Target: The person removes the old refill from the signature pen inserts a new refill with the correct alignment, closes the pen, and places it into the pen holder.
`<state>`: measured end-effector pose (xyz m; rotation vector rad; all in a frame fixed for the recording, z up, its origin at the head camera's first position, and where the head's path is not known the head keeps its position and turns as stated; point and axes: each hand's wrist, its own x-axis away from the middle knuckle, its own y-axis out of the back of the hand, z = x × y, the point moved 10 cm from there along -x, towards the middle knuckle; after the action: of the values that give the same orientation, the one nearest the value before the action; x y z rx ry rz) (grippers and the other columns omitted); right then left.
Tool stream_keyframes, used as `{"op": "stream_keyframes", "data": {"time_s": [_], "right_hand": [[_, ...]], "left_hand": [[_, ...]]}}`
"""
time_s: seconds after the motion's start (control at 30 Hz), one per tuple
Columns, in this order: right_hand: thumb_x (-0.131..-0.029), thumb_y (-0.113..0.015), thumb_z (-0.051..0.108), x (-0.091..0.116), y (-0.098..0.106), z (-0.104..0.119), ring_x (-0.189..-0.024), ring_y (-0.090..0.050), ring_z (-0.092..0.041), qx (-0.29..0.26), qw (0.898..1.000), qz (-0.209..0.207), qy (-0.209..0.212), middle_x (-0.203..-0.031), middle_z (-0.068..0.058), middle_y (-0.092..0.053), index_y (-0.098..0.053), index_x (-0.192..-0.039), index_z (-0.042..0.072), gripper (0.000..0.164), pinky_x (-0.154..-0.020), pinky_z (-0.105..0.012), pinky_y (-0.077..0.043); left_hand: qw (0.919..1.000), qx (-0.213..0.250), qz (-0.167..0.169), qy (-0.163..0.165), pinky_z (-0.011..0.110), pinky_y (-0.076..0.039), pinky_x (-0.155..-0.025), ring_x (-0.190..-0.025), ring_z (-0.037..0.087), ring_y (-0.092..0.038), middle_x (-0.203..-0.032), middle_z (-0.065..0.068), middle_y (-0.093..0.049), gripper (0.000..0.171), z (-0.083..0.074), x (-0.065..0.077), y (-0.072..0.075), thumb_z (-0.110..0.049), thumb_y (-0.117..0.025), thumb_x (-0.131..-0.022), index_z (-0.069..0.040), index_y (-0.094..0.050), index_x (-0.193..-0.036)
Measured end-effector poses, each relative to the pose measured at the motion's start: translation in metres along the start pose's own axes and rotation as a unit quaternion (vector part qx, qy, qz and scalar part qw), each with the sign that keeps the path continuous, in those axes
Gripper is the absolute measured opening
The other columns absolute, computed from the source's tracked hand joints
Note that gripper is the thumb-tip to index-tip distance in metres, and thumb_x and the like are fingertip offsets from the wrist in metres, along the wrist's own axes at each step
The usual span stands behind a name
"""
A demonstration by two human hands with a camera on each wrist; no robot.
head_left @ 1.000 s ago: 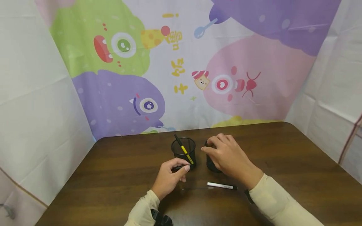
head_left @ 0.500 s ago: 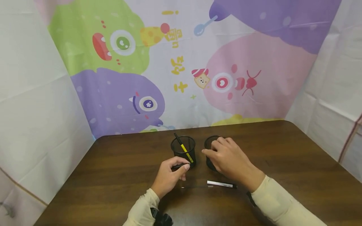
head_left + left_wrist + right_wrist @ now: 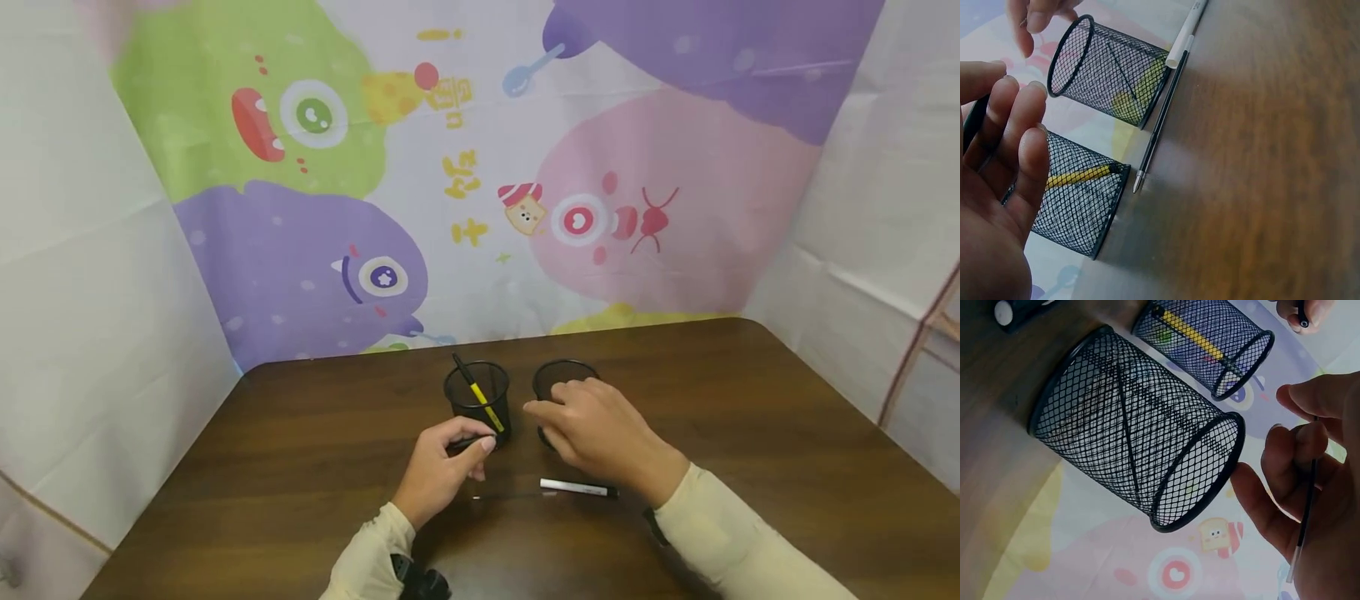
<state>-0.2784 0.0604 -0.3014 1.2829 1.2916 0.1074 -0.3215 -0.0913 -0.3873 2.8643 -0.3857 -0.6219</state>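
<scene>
My left hand (image 3: 442, 467) pinches a black pen barrel (image 3: 975, 124) between thumb and fingers, in front of the left black mesh pen cup (image 3: 1082, 215). A yellow and black pen (image 3: 482, 398) leans inside that cup. My right hand (image 3: 611, 437) holds a thin black pen refill (image 3: 1307, 512) with a clear end, seen in the right wrist view. The fingers are close to the rim of the right mesh pen cup (image 3: 1129, 425), and the hand covers part of it in the head view.
On the brown table (image 3: 315, 483), a second pen refill (image 3: 1161, 119) lies in front of the cups. Beside its far end lies a white pen (image 3: 576, 487) with a black end. A cartoon-printed cloth (image 3: 480, 308) hangs behind the table, with white cloth at both sides.
My right hand has come slightly down and nearer, so more of the right cup's rim shows. My left hand keeps its pinch on the pen barrel. The head view has shifted a little.
</scene>
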Motion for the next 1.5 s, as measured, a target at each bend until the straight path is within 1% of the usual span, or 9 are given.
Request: {"op": "stream_keyframes", "data": {"time_s": [0.1, 0.27, 0.43, 0.57, 0.7, 0.93, 1.17, 1.37, 1.5], "right_hand": [[-0.088, -0.070, 0.018, -0.004, -0.005, 0.002, -0.055, -0.047, -0.014, 0.006, 1.000, 0.009, -0.005, -0.070, 0.002, -0.051, -0.077, -0.105, 0.016, 0.018, -0.058, -0.033, -0.044], [-0.090, -0.067, 0.021, -0.005, -0.003, 0.002, -0.056, -0.045, -0.014, 0.003, 1.000, 0.001, -0.015, -0.071, 0.002, -0.050, -0.078, -0.105, 0.014, 0.020, -0.059, -0.033, -0.041], [-0.090, -0.061, 0.016, -0.003, -0.003, 0.003, -0.053, -0.035, -0.009, -0.021, 1.000, 0.001, -0.016, -0.069, 0.003, -0.046, -0.078, -0.099, 0.011, 0.020, -0.047, -0.023, -0.033], [-0.090, -0.061, 0.016, 0.000, -0.006, 0.001, -0.052, -0.032, -0.006, -0.030, 0.999, 0.010, -0.027, -0.067, 0.005, -0.041, -0.076, -0.092, 0.011, 0.016, -0.042, -0.020, -0.027], [-0.090, -0.064, 0.017, 0.002, -0.009, 0.000, -0.052, -0.034, -0.006, -0.035, 0.999, 0.014, -0.028, -0.068, 0.005, -0.043, -0.077, -0.091, 0.012, 0.014, -0.042, -0.019, -0.029], [-0.089, -0.069, 0.019, 0.002, -0.014, 0.002, -0.049, -0.034, -0.002, -0.062, 0.997, 0.021, -0.031, -0.069, 0.006, -0.045, -0.078, -0.095, 0.016, 0.012, -0.040, -0.018, -0.027], [-0.091, -0.067, 0.020, 0.002, -0.019, 0.005, -0.047, -0.033, 0.001, -0.076, 0.995, 0.043, -0.043, -0.072, 0.006, -0.049, -0.079, -0.096, 0.015, 0.014, -0.041, -0.017, -0.030], [-0.089, -0.064, 0.013, 0.001, -0.021, 0.007, -0.053, -0.041, -0.003, -0.074, 0.995, 0.056, -0.040, -0.076, 0.004, -0.055, -0.079, -0.102, 0.009, 0.020, -0.044, -0.020, -0.038], [-0.091, -0.065, 0.013, 0.000, -0.019, 0.009, -0.056, -0.045, -0.005, -0.078, 0.995, 0.051, -0.033, -0.078, 0.003, -0.057, -0.078, -0.102, 0.010, 0.018, -0.046, -0.021, -0.041]], "left_hand": [[1.0000, -0.001, -0.006, 0.004, 0.035, -0.059, -0.060, -0.059, 0.020, -0.065, -0.087, 0.028, -0.066, 0.021, 0.000, 0.002, 0.005, -0.015, -0.071, -0.095, 0.004, -0.069, -0.104], [1.0000, -0.005, -0.001, 0.002, 0.036, -0.059, -0.061, -0.060, 0.019, -0.066, -0.088, 0.026, -0.066, 0.022, -0.001, 0.001, 0.004, -0.017, -0.071, -0.095, 0.003, -0.069, -0.105], [1.0000, 0.000, 0.002, -0.003, 0.036, -0.059, -0.060, -0.059, 0.019, -0.066, -0.086, 0.023, -0.067, 0.020, -0.004, 0.000, 0.002, -0.015, -0.071, -0.095, 0.003, -0.069, -0.105], [1.0000, 0.001, 0.004, -0.003, 0.036, -0.059, -0.060, -0.059, 0.019, -0.066, -0.086, 0.025, -0.067, 0.020, -0.003, -0.001, 0.000, -0.015, -0.071, -0.095, 0.002, -0.070, -0.104], [1.0000, -0.001, 0.006, -0.001, 0.035, -0.060, -0.060, -0.059, 0.020, -0.066, -0.087, 0.028, -0.066, 0.022, -0.001, -0.002, -0.001, -0.015, -0.071, -0.095, 0.005, -0.069, -0.104], [1.0000, -0.005, 0.007, 0.004, 0.035, -0.059, -0.061, -0.060, 0.019, -0.066, -0.087, 0.028, -0.066, 0.022, 0.000, -0.002, -0.001, -0.016, -0.071, -0.095, 0.004, -0.069, -0.104], [0.9999, 0.004, 0.009, 0.006, 0.035, -0.059, -0.060, -0.060, 0.019, -0.065, -0.090, 0.028, -0.066, 0.023, 0.002, 0.001, -0.001, -0.016, -0.072, -0.095, 0.004, -0.069, -0.105], [0.9997, 0.012, 0.010, 0.018, 0.036, -0.060, -0.062, -0.062, 0.020, -0.066, -0.091, 0.017, -0.070, 0.015, 0.002, 0.002, -0.001, -0.016, -0.073, -0.094, -0.006, -0.073, -0.105], [0.9998, 0.008, 0.012, 0.016, 0.037, -0.060, -0.062, -0.063, 0.025, -0.067, -0.091, 0.011, -0.071, 0.017, 0.001, 0.001, -0.002, -0.017, -0.073, -0.094, -0.007, -0.073, -0.106]]}}
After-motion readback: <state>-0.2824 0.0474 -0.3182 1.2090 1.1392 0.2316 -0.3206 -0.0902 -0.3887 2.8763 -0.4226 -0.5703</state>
